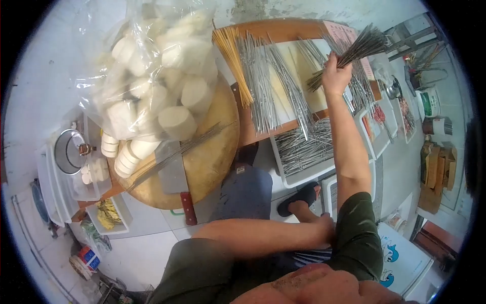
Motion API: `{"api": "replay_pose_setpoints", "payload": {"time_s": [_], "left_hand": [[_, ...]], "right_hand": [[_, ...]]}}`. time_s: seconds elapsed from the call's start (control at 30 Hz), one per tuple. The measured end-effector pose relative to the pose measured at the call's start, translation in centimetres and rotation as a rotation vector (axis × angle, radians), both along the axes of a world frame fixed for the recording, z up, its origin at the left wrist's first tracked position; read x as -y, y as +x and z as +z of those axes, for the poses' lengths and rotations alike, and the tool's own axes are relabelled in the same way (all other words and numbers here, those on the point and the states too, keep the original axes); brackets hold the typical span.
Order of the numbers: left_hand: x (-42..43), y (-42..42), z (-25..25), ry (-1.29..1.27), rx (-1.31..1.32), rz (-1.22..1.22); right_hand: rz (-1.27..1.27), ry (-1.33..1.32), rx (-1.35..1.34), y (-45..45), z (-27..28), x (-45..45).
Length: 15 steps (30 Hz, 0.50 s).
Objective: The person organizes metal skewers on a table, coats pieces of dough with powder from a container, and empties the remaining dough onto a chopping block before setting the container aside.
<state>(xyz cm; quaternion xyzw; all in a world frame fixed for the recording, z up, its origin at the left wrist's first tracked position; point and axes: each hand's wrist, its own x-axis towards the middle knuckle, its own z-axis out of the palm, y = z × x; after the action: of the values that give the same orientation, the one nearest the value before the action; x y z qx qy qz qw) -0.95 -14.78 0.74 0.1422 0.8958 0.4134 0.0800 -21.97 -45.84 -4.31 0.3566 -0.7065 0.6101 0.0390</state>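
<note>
My right hand (336,76) is closed round a thick bundle of thin dark skewers (367,45), held above the right part of the wooden table. Beneath and beside it, metal skewers (260,86) lie in rows on a pale board. My left hand (324,228) is by my right upper arm, blurred and partly hidden, so its fingers cannot be made out. A cleaver (173,169) with a red handle rests on the round wooden chopping block (223,137), with several thin skewers (177,152) across it. White sliced rounds (126,159) sit at the block's left edge.
A large clear bag of white rounds (147,76) covers the block's upper left. A white tray full of metal skewers (306,149) stands below the table's edge. Bamboo sticks (234,63) lie beside the metal skewers. Trays with red pieces (378,114) are at the right.
</note>
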Motion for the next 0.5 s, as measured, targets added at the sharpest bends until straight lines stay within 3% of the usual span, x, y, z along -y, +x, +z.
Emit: {"api": "replay_pose_setpoints", "payload": {"time_s": [0.07,0.13,0.2,0.23,0.27,0.37,0.5], "left_hand": [[1.1,1.2,0.9,0.125,-0.025,0.002],[-1.4,0.8,-0.5,-0.122,-0.128,-0.025],[-3.5,0.8,-1.7,-0.294,-0.244,-0.049],[-3.6,1.1,-2.2,-0.333,-0.277,-0.058],[-3.0,1.5,-1.8,-0.305,-0.275,-0.051],[1.1,2.4,2.6,-0.189,-0.034,-0.086],[0.6,2.6,3.2,-0.218,0.040,-0.277]], "right_hand": [[-0.054,-0.008,-0.170,-0.8,1.6,0.9],[-0.125,0.041,-0.321,-2.0,4.4,1.3],[-0.069,0.015,-0.249,-2.8,8.4,0.1],[-0.109,-0.030,-0.093,0.2,12.2,-1.2],[0.008,-0.086,0.033,-1.0,13.3,-2.7],[0.108,-0.181,0.387,-5.9,14.5,-10.4],[-0.028,-0.230,0.651,-7.1,14.0,-20.3]]}}
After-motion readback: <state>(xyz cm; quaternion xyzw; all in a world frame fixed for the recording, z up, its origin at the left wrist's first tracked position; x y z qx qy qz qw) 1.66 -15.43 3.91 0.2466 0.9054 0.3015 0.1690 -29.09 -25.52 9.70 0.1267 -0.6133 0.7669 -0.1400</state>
